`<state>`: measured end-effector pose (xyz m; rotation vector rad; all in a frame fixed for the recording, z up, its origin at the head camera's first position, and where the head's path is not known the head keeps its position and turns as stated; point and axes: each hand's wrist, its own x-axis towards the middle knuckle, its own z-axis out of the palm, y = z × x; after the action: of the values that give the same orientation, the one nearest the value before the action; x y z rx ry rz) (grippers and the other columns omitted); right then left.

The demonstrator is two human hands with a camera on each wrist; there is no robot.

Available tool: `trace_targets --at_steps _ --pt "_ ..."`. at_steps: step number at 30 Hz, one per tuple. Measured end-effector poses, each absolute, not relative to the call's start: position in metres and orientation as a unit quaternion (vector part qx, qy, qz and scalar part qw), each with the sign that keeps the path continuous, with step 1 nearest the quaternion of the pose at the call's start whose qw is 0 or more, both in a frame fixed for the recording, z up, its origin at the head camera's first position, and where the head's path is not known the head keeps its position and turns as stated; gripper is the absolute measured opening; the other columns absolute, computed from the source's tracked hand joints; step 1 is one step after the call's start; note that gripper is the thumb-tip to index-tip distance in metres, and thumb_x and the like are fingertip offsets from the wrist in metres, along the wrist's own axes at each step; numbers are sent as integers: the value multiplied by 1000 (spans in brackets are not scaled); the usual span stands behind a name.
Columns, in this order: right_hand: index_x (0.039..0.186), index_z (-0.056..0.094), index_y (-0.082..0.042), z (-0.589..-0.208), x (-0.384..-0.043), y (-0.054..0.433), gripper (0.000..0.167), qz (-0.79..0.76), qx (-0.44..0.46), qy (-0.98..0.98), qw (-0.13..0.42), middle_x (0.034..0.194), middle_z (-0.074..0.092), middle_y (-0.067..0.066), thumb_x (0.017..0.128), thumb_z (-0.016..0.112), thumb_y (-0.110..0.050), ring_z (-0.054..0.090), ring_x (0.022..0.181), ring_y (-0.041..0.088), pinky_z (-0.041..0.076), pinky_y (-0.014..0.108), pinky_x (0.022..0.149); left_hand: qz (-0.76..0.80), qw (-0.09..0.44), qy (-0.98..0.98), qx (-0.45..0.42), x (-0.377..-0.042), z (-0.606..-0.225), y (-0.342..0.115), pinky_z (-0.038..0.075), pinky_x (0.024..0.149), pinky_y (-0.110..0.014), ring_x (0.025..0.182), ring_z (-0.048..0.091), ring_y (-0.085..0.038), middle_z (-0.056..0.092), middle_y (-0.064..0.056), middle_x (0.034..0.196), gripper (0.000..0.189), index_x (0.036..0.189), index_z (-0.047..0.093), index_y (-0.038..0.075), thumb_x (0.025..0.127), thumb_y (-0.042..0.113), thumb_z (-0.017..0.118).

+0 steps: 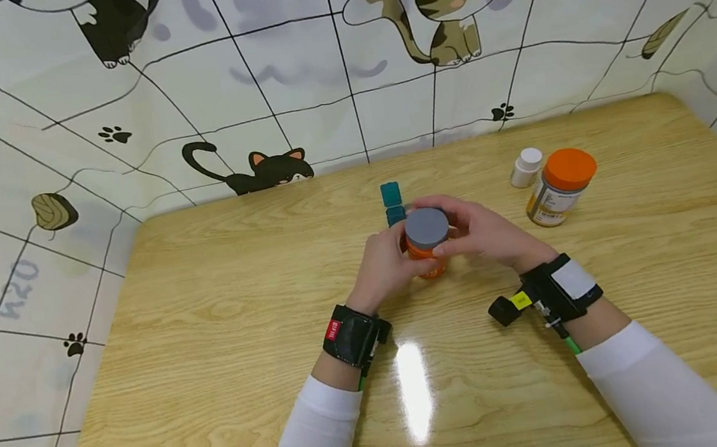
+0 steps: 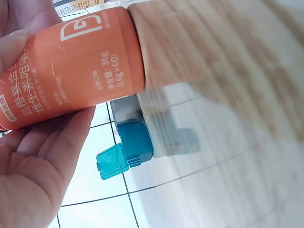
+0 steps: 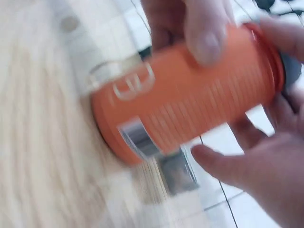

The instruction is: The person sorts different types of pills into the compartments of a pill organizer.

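Observation:
An orange bottle (image 1: 431,270) with a grey lid (image 1: 427,227) stands upright at the middle of the table, its base at the wood in the left wrist view. My left hand (image 1: 386,264) grips its side, thumb across the front. From the right, my right hand (image 1: 478,232) holds around the lid, with fingers behind it and thumb at its near edge. Just behind the bottle sits a teal pill organizer (image 1: 391,194), partly hidden; its flap (image 2: 112,162) is raised. White print covers the orange bottle (image 2: 76,66) in the left wrist view.
A larger bottle with an orange cap (image 1: 569,169) stands at the back right, and a small white bottle (image 1: 526,167) is beside it. A wrist strap with a camera is on each arm. Cat-print cloth (image 1: 318,123) hangs behind the wooden table (image 1: 240,307).

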<state>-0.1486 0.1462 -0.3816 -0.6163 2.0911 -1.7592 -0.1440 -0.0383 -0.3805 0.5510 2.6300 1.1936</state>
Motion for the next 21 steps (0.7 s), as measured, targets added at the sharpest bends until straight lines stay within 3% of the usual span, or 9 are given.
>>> trace_targets --at_steps 4,8,12,16,21 --pt "146 21 -6 -380 -141 146 81 -593 -222 760 145 148 28 16 81 69 -6 27 137 30 23 55 110 401 101 891 187 -143 -383 -37 49 87 -26 103 60 -14 65 -3 112 49 119 57 9 76 20 76" --pt "144 20 -5 -380 -120 120 86 -571 -124 811 28 145 32 16 78 73 -13 28 136 31 23 56 109 392 81 896 194 -144 -383 -38 50 84 -27 101 63 -16 67 -5 109 44 118 58 9 78 19 73" --pt "133 30 1 -389 -109 97 72 -594 -55 800 -61 136 39 17 78 73 -14 37 130 30 27 50 108 383 69 899 199 -145 -383 -39 51 79 -25 95 64 -17 68 -6 106 42 117 59 8 78 16 72" --pt "129 34 1 -392 -111 96 61 -625 -60 776 -65 134 41 16 81 69 -9 40 127 27 31 46 107 389 77 898 192 -145 -384 -38 51 79 -25 97 64 -16 68 -5 107 45 117 60 9 75 17 75" --pt "134 37 -3 -392 -119 109 58 -661 -92 745 2 136 41 13 84 65 -4 40 127 24 32 45 107 419 91 885 182 -144 -384 -38 50 83 -27 101 61 -16 66 -4 109 47 116 59 9 73 16 77"
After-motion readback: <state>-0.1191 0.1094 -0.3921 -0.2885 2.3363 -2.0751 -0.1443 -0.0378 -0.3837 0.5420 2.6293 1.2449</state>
